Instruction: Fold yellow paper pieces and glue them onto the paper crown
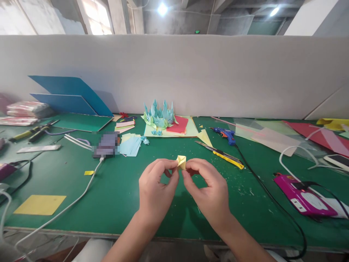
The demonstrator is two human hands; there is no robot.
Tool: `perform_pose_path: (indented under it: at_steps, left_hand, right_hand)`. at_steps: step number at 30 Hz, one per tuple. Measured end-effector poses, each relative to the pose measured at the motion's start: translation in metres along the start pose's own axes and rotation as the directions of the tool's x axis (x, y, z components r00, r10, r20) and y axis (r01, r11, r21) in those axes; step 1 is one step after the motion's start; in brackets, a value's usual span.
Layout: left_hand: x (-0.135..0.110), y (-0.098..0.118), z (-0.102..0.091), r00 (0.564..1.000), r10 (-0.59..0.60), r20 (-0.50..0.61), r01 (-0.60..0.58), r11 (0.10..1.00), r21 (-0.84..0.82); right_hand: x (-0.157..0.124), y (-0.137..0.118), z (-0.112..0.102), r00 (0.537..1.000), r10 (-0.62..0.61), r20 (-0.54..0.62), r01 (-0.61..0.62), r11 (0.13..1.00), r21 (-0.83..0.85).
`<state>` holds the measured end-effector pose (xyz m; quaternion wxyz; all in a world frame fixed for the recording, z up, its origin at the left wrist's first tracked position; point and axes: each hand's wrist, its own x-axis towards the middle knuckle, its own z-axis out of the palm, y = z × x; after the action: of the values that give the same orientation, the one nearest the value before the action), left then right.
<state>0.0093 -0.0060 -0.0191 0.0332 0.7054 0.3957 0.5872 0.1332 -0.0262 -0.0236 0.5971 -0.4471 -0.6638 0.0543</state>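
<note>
Between my two hands, a small piece of folded yellow paper is held up over the table. My left hand pinches its left edge between thumb and fingertips. On the other side, the thumb and fingers of my right hand close on its right edge. The creased paper shows an open, pocket-like fold facing me. Beyond the hands, a light blue and green folded-paper piece stands on pale sheets, with a red paper square beside it.
A yellow utility knife and blue glue gun lie to the right, the gun's black cord trailing forward. Farther right is a magenta power strip. To the left are a phone on a white cable, light blue paper slips and a yellow sheet.
</note>
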Motion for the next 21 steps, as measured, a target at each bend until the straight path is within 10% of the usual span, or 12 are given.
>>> perform_pose_path:
  at_steps: [21]
  left_hand:
    - [0.0004,0.0032,0.0016,0.91,-0.399,0.111,0.414,0.877,-0.244]
  right_hand:
    - [0.0006,0.0065,-0.0053,0.97,-0.242,-0.007,0.235,0.95,-0.205]
